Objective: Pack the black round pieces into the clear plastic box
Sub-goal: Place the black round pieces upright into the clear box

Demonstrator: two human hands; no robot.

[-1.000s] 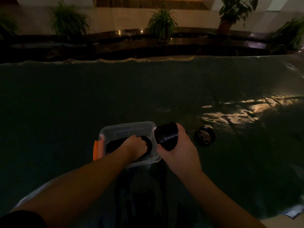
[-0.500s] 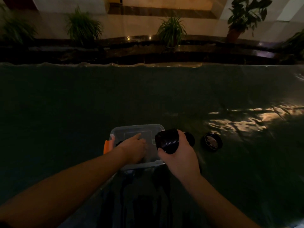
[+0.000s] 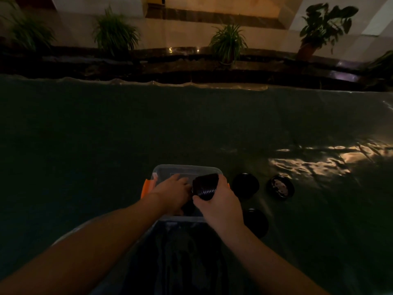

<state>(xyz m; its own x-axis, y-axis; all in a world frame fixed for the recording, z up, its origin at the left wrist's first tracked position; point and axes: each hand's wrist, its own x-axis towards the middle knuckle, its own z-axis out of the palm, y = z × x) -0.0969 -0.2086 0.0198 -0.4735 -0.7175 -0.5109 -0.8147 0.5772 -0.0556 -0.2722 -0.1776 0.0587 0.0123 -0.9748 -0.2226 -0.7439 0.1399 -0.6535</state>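
while right hand point(image 3: 219, 201) grips black stack point(image 3: 205, 186), left hand point(image 3: 174, 193) reaches into clear box point(image 3: 187, 168).

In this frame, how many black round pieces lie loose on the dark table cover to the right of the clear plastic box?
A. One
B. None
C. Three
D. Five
C: three black round pieces lie on the cover right of the clear plastic box: one beside the box, one farther right, one nearer the person.

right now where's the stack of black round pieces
In the head view the stack of black round pieces is in the right hand, held over the right end of the clear plastic box, beside the left hand.
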